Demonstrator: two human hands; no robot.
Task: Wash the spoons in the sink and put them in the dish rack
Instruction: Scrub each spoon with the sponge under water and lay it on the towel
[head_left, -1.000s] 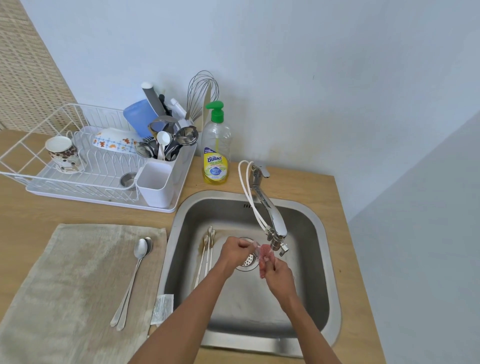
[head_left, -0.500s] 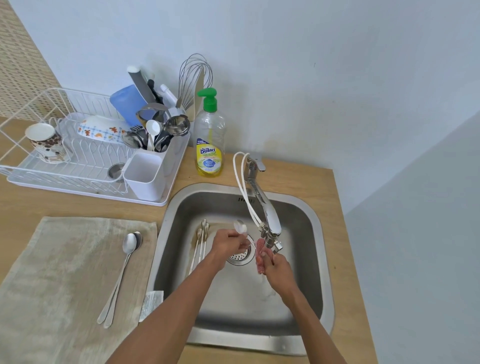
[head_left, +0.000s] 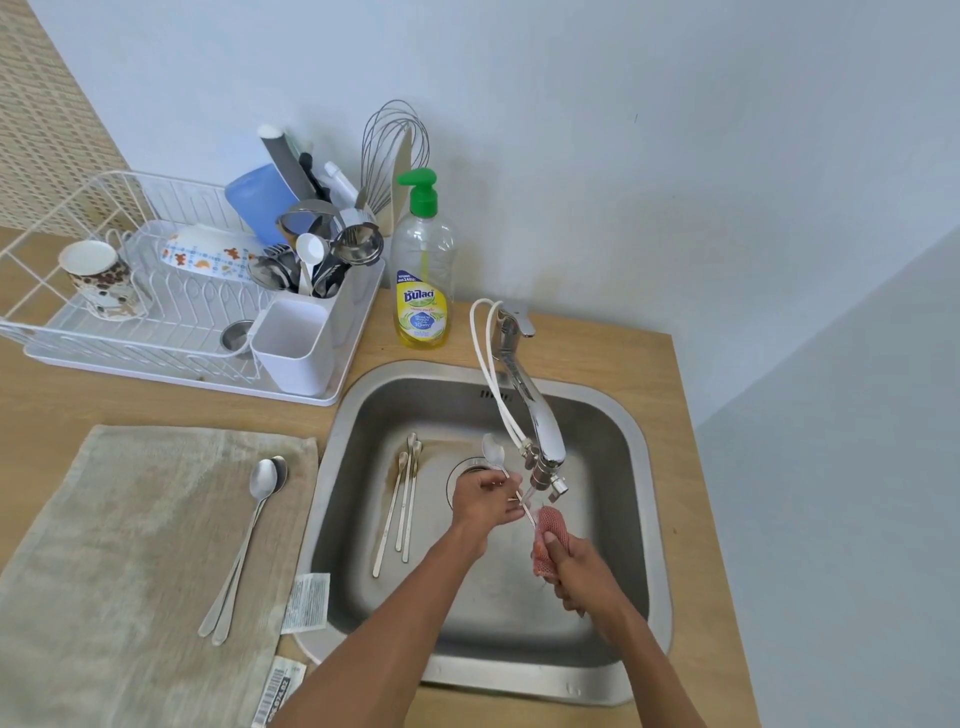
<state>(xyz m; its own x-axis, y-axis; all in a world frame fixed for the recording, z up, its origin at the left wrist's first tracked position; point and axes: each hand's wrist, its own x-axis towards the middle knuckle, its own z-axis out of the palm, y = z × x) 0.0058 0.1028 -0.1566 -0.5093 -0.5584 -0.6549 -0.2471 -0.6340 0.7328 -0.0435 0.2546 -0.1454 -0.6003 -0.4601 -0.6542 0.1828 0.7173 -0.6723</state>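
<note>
My left hand (head_left: 483, 501) grips a long steel spoon (head_left: 494, 453) by its handle over the steel sink (head_left: 358, 415), bowl pointing up and away, just left of the tap's spout (head_left: 545, 457). My right hand (head_left: 576, 569) is closed on a pink mesh scrubber (head_left: 549, 532) that touches the low end of the handle. Three more spoons (head_left: 402, 506) lie side by side on the sink floor at the left. Two spoons (head_left: 249, 530) rest on the beige towel (head_left: 130, 545). The white dish rack (head_left: 156, 312) stands at the back left.
A cutlery holder (head_left: 311, 322) full of utensils and an empty white cup (head_left: 293, 345) sit at the rack's right end. A mug (head_left: 98, 278) and a patterned bowl (head_left: 208, 254) are in the rack. A soap bottle (head_left: 422, 270) stands behind the sink. The drain (head_left: 465, 470) lies under my left hand.
The spoon's bowl has come out above my left hand, and my right hand has slid down the handle with the scrubber, toward me.
</note>
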